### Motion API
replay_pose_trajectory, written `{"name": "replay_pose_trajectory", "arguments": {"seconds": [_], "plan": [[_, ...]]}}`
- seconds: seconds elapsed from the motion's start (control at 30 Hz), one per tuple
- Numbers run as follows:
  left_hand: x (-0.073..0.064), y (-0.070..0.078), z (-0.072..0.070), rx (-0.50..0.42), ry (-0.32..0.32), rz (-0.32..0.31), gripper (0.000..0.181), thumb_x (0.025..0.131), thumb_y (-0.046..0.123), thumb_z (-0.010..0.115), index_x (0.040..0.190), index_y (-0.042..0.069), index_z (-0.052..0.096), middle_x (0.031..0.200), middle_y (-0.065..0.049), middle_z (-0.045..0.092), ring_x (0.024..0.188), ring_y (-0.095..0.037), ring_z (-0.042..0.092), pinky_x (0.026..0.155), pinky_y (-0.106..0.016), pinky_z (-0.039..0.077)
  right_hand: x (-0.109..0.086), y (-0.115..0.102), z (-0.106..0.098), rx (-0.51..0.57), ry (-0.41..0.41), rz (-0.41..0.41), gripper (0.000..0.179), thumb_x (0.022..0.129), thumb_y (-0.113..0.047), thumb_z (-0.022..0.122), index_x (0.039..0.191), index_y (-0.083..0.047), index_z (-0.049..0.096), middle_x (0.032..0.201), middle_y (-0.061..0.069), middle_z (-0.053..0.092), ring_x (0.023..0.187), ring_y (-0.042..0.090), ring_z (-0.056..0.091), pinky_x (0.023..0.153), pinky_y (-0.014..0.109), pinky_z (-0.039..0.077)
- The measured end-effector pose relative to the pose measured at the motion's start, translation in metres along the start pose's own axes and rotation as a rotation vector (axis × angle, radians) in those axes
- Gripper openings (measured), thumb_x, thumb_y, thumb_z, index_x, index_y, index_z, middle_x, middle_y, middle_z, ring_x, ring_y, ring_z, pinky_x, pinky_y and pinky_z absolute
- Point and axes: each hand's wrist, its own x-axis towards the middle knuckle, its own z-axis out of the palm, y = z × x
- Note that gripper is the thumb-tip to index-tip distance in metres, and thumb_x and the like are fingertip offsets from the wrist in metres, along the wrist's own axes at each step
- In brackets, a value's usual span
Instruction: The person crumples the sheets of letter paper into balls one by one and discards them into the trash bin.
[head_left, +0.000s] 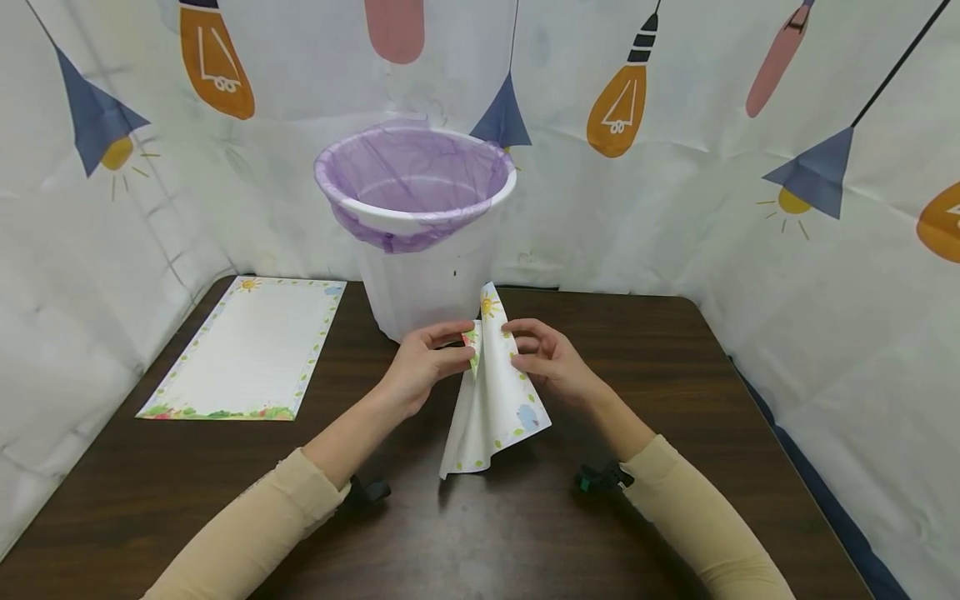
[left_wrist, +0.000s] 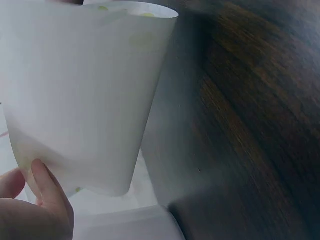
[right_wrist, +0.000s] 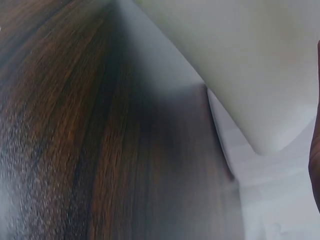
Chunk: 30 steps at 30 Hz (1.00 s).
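Both hands hold up one sheet of paper (head_left: pixel 498 383) with a leaf-and-sun border, curved and partly folded over above the table. Its left edge is pinched between the thumb and fingers of my left hand (head_left: pixel 427 367), which also shows at the lower left of the left wrist view beside the pale back of the paper (left_wrist: pixel 85 90). My right hand (head_left: pixel 551 358) pinches the opposite edge. In the right wrist view, only a sliver of that hand (right_wrist: pixel 315 160) shows at the right border, next to the curved sheet (right_wrist: pixel 250 65).
A white bin (head_left: pixel 427 287) lined with a purple bag (head_left: pixel 420 167) stands behind the hands at the table's back. A second bordered sheet (head_left: pixel 247 350) lies flat on the dark wooden table (head_left: pixel 637 333) at left. A patterned curtain (head_left: pixel 705 208) hangs around the table.
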Motion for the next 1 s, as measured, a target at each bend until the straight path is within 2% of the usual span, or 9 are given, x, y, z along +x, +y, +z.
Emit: {"name": "replay_pose_trajectory", "arguments": {"seconds": [0.37, 0.7, 1.0], "plan": [[0.0040, -0.0009, 0.0042, -0.008, -0.008, 0.009, 0.047, 0.093, -0.009, 0.068, 0.138, -0.009, 0.057, 0.135, -0.024, 0.055, 0.102, -0.020, 0.067, 0.091, -0.035, 0.057, 0.0048, 0.0030, 0.0027, 0.040, -0.006, -0.021, 0.057, 0.098, 0.010, 0.058, 0.148, -0.013, 0.043, 0.120, 0.013, 0.067, 0.101, 0.020, 0.068, 0.077, 0.034, 0.060], [0.0041, 0.0001, 0.0072, -0.017, -0.022, -0.001, 0.047, 0.093, -0.006, 0.069, 0.139, -0.008, 0.057, 0.136, -0.026, 0.054, 0.103, -0.019, 0.067, 0.092, -0.037, 0.056, 0.0063, 0.0041, 0.0080, 0.060, -0.008, -0.027, 0.061, 0.096, 0.016, 0.052, 0.149, -0.014, 0.042, 0.119, 0.012, 0.068, 0.099, 0.020, 0.069, 0.076, 0.033, 0.060], [0.0050, 0.0025, 0.0088, -0.035, 0.007, -0.006, 0.046, 0.093, -0.007, 0.068, 0.138, -0.009, 0.058, 0.133, -0.019, 0.057, 0.104, -0.021, 0.066, 0.092, -0.036, 0.056, 0.0039, 0.0079, 0.0086, 0.068, -0.021, -0.026, 0.059, 0.096, 0.013, 0.056, 0.147, -0.014, 0.044, 0.118, 0.011, 0.068, 0.100, 0.020, 0.068, 0.077, 0.033, 0.060]]}}
